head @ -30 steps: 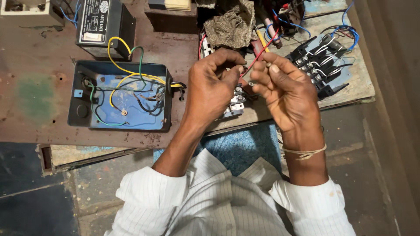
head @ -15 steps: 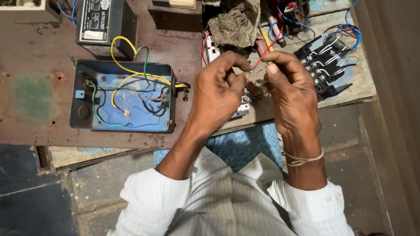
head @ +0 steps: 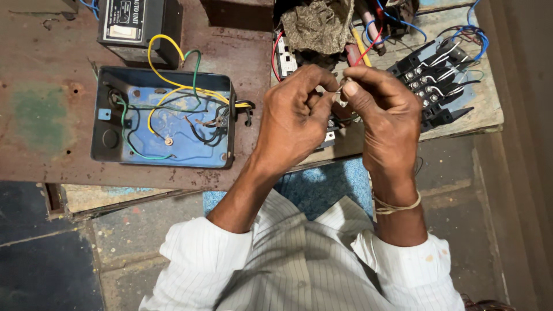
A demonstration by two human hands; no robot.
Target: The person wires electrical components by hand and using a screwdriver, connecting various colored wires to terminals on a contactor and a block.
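My left hand [head: 296, 118] and my right hand [head: 383, 112] meet above the edge of a worn wooden board [head: 472, 115]. Their fingertips pinch together on a thin red wire [head: 368, 47] that runs up toward the clutter at the back. A small pale metal piece shows between thumb and finger where the hands touch. Under the hands a white switch part [head: 328, 137] lies half hidden.
An open blue metal box [head: 164, 118] with yellow, green and black wires sits on the rusty table [head: 40, 115] at left. A black unit [head: 135, 26] stands behind it. A black terminal block [head: 438, 86] with blue wires lies right; a crumpled rag [head: 319, 26] lies behind.
Both hands have drawn closer together and moved slightly up, fingertips now touching on the red wire. The view has shifted a little.
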